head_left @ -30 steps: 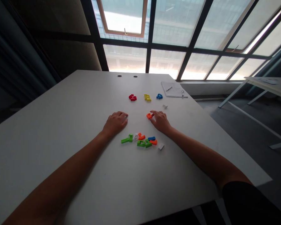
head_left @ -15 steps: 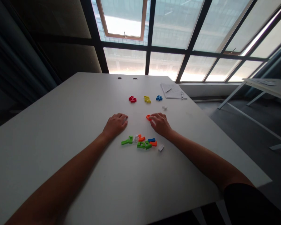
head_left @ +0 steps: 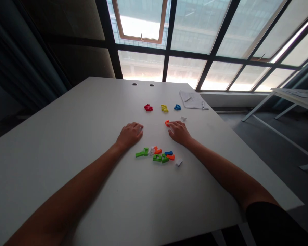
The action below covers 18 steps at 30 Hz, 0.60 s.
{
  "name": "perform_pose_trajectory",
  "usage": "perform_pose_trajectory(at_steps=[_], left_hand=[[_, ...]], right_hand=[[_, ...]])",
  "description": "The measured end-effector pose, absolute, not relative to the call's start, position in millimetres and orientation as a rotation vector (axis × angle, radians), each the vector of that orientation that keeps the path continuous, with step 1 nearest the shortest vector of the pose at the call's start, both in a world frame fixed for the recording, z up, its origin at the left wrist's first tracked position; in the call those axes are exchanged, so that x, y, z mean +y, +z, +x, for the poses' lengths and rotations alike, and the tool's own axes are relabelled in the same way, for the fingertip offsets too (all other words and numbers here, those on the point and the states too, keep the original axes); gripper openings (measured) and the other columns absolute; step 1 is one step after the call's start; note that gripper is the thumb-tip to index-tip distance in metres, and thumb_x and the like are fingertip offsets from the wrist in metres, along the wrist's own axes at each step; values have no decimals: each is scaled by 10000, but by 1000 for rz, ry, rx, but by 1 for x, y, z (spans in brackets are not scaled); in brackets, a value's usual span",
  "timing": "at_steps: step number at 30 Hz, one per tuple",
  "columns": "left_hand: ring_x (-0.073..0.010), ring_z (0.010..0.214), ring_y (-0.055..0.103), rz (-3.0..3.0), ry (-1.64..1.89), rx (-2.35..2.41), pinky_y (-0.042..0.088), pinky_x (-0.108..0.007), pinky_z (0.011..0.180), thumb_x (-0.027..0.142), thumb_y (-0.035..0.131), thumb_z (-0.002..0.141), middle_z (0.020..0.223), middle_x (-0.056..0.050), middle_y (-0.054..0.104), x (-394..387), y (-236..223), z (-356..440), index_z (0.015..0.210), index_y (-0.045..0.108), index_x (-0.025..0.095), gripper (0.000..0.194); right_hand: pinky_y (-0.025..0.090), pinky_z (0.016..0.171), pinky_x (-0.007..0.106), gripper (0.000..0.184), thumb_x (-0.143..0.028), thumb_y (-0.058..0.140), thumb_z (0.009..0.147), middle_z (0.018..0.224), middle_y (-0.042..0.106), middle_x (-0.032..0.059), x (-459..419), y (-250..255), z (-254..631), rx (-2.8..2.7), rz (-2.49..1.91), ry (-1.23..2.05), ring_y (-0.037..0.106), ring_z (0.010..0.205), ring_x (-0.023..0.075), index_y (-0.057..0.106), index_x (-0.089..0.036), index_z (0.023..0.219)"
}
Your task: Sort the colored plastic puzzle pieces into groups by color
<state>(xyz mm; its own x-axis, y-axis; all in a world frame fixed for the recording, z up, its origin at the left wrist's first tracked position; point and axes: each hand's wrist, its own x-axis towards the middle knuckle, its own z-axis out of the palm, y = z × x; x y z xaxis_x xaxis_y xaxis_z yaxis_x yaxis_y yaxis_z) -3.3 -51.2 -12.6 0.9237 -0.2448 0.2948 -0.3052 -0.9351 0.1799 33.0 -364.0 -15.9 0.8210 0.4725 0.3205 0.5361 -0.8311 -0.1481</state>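
Note:
My left hand [head_left: 130,134] rests on the white table [head_left: 123,201], its fingers loosely curved and the thumb apart, with nothing in it. My right hand [head_left: 180,132] has its fingertips against a small orange plastic block [head_left: 167,123] lying on the table; the thumb is apart from the block. Nearer me, between my forearms, lies a loose group: a green piece with a long arm [head_left: 142,152], two other green blocks [head_left: 157,158], a white piece [head_left: 151,150], an orange angled piece [head_left: 157,150], a blue block [head_left: 168,153], another orange piece [head_left: 170,157] and a white block [head_left: 179,162].
Beyond my hands stand a red cluster [head_left: 148,108], a yellow cluster [head_left: 164,108] and a blue cluster [head_left: 177,107] in a row. A small white piece [head_left: 183,118] lies past my right hand. Paper sheets [head_left: 193,100] with pens lie at the table's right edge.
My right hand has moved the orange block slightly away from me, and its thumb has come off the block. My left hand has stayed in place. The view has shifted slightly.

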Motion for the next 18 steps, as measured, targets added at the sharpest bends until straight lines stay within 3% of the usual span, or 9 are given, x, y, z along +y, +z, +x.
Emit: perform_pose_trajectory(at_steps=[9,18], left_hand=[[-324,1180,639,2857,412,-412,516,-506,1023,326,519,1000,1307,-138,704,-50,-14,-3,1261,719,238,340],[-316,1177,644,2861,415,-431,522,-497,1020,335,515,1006,1300,-142,701,-48,-15,-2,1270,717,237,347]], right_hand=[[423,1128,537,500,-250,542,1003,1502,617,179,-347,-14,64,-780,-2797,-371,524,1341,372,602,-147,1488],[454,1155,479,571,-191,543,965,1535,539,189,-354,-23,58,-791,-2610,-462,547,1356,310,529,-142,1534]])
